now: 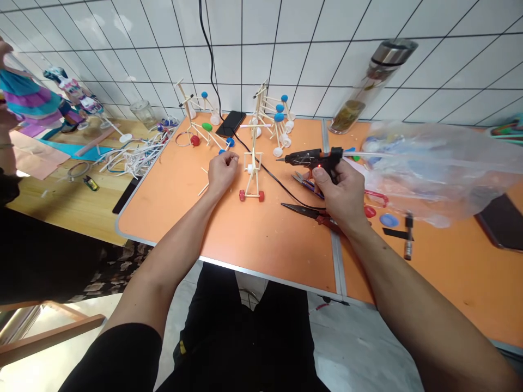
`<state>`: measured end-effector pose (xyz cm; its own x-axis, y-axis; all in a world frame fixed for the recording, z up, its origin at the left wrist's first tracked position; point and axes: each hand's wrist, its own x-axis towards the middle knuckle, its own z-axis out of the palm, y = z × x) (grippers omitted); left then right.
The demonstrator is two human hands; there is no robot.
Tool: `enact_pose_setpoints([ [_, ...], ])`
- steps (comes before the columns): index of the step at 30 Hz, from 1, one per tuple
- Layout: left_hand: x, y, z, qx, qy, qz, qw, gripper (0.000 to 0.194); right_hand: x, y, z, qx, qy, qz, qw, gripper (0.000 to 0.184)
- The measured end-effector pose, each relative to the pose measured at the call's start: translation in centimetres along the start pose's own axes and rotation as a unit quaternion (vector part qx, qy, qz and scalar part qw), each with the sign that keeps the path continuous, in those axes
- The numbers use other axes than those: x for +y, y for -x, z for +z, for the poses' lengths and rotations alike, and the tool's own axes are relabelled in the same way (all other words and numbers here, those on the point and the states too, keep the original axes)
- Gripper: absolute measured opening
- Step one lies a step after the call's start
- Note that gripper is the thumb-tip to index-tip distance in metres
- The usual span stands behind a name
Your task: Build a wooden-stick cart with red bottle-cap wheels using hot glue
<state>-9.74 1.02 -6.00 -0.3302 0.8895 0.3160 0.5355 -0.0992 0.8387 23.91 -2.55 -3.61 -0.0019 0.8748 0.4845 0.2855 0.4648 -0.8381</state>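
My right hand (pixel 342 190) is wrapped around a black glue gun (pixel 304 158), its nozzle pointing left and a small red light glowing near my thumb. A clear glue stick (pixel 379 156) sticks out of its back. To the left, my left hand (pixel 223 173) is closed in a pinch; whatever its fingers hold, if anything, I cannot make out. Between both hands stands a small wooden-stick frame (pixel 254 174) with red wheels (pixel 261 196) at its near end. Under my right hand lie long-nose pliers (pixel 304 210) and a second pair of pliers (pixel 307 184).
More stick frames with blue caps (pixel 279 117) stand by the wall near a black phone (pixel 231 124). A glass bottle (pixel 363 92) and plastic bag (pixel 445 169) are at right. White tubing (pixel 141 152) lies left, where another person stands. A black cable (pixel 272 171) crosses the orange table (pixel 261 242).
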Motion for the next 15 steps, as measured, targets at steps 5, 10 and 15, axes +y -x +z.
enact_pose_setpoints([
  [5, -0.4, -0.1, 0.2, 0.004, 0.005, 0.008, 1.0, 0.014, -0.2, 0.1, -0.1, -0.016, 0.009, -0.001, 1.0, 0.04],
  [10, -0.5, -0.2, 0.5, 0.004, 0.004, 0.006, 1.0, 0.018, -0.9, 0.3, 0.2, -0.011, 0.007, 0.008, 1.0, 0.041],
  [15, -0.7, -0.4, 0.6, 0.009, 0.01, 0.016, 1.0, 0.022, -0.8, 0.4, 0.4, -0.006, 0.005, 0.011, 1.0, 0.039],
])
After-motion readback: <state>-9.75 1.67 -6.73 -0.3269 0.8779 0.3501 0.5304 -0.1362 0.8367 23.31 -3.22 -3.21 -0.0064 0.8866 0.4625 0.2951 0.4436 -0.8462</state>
